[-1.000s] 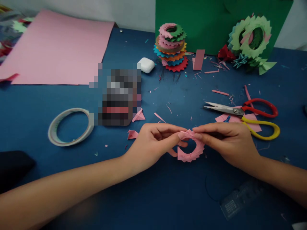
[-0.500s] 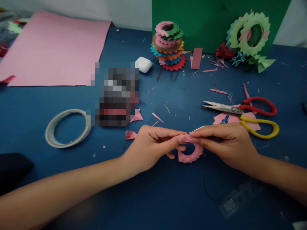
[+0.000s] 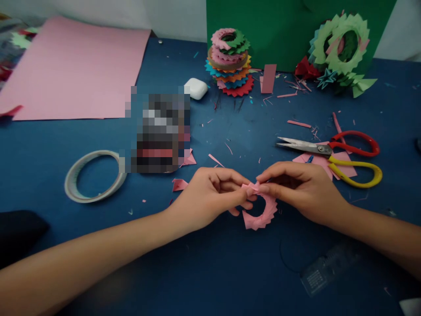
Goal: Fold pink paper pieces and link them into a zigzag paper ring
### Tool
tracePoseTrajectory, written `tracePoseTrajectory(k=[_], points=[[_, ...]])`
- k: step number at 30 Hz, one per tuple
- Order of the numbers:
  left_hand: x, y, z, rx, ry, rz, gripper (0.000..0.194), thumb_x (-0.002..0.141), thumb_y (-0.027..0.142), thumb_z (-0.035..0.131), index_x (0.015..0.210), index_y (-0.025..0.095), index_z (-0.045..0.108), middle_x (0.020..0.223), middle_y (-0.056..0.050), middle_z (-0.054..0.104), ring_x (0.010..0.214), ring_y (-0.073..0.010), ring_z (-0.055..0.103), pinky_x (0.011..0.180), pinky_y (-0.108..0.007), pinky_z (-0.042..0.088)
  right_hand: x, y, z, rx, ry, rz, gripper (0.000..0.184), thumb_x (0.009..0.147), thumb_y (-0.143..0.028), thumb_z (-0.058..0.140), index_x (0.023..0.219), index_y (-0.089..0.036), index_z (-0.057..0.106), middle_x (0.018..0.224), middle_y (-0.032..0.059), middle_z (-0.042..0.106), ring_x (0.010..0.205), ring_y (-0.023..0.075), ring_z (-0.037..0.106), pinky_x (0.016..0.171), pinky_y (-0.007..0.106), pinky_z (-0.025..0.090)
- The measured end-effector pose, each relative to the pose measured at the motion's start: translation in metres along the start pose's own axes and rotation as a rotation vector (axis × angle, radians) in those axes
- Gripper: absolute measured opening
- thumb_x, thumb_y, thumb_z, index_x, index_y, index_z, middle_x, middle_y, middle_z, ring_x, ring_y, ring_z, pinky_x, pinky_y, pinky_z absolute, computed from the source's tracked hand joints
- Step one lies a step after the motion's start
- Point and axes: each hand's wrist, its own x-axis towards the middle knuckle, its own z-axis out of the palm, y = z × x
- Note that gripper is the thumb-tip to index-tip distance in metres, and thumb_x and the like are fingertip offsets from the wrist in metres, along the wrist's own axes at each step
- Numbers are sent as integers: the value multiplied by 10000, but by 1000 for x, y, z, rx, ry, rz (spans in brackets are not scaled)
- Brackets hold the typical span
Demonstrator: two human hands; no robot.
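Observation:
A small pink folded-paper ring [image 3: 262, 216] with a toothed outer edge rests low over the blue table [image 3: 230, 272], near the middle. My left hand [image 3: 210, 197] pinches its upper left end between thumb and fingers. My right hand [image 3: 304, 189] pinches the upper right end, fingertips meeting the left hand's at the top of the ring. Both hands are closed on the paper; the lower arc of the ring hangs free below them.
Scissors [image 3: 332, 151] with red and yellow handles lie just behind my right hand on pink scraps. A tape roll [image 3: 94, 175] sits at the left, a large pink sheet [image 3: 75, 66] behind it. A stack of coloured paper rings [image 3: 232, 61], a white case [image 3: 196, 88] and green paper wreaths [image 3: 342, 44] stand at the back.
Both hands stay pinched on the pink ring; the fingers have shifted slightly at its top and the ring has tilted a little. Nothing else on the table has moved.

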Motion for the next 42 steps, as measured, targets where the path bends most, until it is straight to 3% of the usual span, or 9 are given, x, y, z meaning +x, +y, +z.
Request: tracePoseTrajectory(k=[7,9,12,14,18,21,25,31,42], points=[[0,4,-1,11,-117,10,113,766,263,692,741,161,650,712,-20,737,626,-99,678,557,-110,508,2,-5,-2,-57,-24,-72,132,791,-268,675,905,-205,651,815,-27,705,711,99,673,625,174,534],[0,4,-1,4,-119,9,99,768,251,687,764,161,646,710,-23,738,616,-92,672,561,-107,501,1,-21,-14,-288,-32,-217,113,821,-238,643,926,-199,655,875,-19,705,767,99,666,691,182,523],[2,2,-1,-6,-73,11,120,780,265,671,837,169,627,712,-41,736,724,-145,695,564,-135,518,-5,-46,-48,-774,244,-430,140,850,-191,592,976,-195,653,948,2,689,846,123,637,750,215,478],[3,0,-2,-30,-51,33,120,784,265,662,838,174,606,699,-44,728,785,-176,698,561,-153,529,-10,-55,-73,-1052,351,-387,132,853,-225,581,960,-201,655,894,9,682,760,138,626,670,243,452],[4,0,-4,-126,-20,83,107,796,255,639,806,174,569,744,-53,717,835,-197,689,558,-179,543,-15,-48,-102,-1273,-34,4,116,844,-315,563,877,-247,651,729,-16,656,607,157,593,523,249,381],[4,1,-5,-240,-3,87,74,801,212,607,808,171,546,801,-57,715,848,-195,683,590,-202,553,-9,-35,-95,-1268,-155,55,172,869,-370,530,851,-235,634,773,5,644,683,180,597,582,274,417],[4,3,-5,-347,1,99,122,800,179,600,902,175,532,825,-56,723,818,-171,682,664,-215,543,6,-17,-68,-1183,-264,-264,181,818,-312,630,946,-184,616,999,72,611,957,225,552,823,342,437],[3,5,-2,-361,7,117,352,827,213,610,1160,180,499,901,-79,722,885,-181,674,692,-211,519,-1,-18,-53,-1226,-414,-402,206,797,3,440,814,-130,597,863,105,626,825,223,580,737,358,473],[2,5,3,-395,67,86,173,791,207,656,935,148,580,777,-44,715,746,-120,682,631,-142,484,-43,-45,-18,-877,-145,-407,345,894,-122,457,1231,-185,495,916,-9,696,781,119,659,692,233,517]])
